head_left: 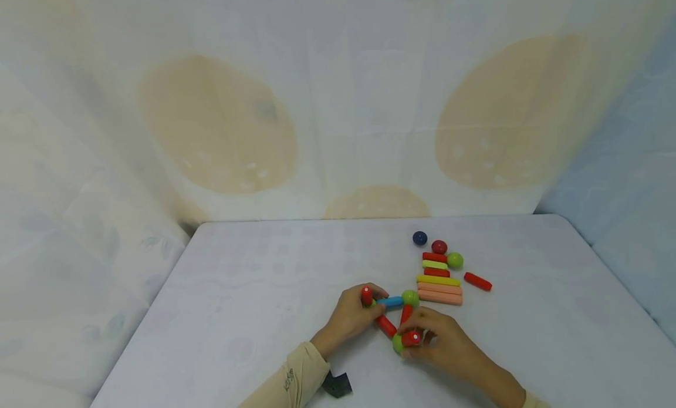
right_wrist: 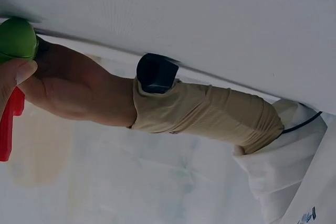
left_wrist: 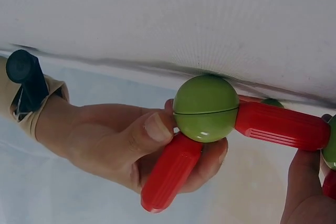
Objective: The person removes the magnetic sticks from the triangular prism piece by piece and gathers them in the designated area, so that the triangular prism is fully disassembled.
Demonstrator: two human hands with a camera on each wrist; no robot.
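Right hand (head_left: 440,340) pinching near green ball (head_left: 398,343), left hand (head_left: 351,314) gripping far-left joint of rod frame (head_left: 389,314); looking light, rigid, slick; joints likely separating, so holding at balls.

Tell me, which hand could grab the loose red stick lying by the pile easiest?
Probably the right hand: it sits on the same side as the loose red stick. The left hand is farther off.

Soft, even light fills the head view, which looks pale and washed out; the desk (head_left: 253,279) shows only faint shadows under the hands. Straight edges bow toward the frame corners. In the left wrist view a small glare spot sits on the green ball (left_wrist: 206,108). Both wrist views are dimmer along the lower part of the frame and soft in the background.
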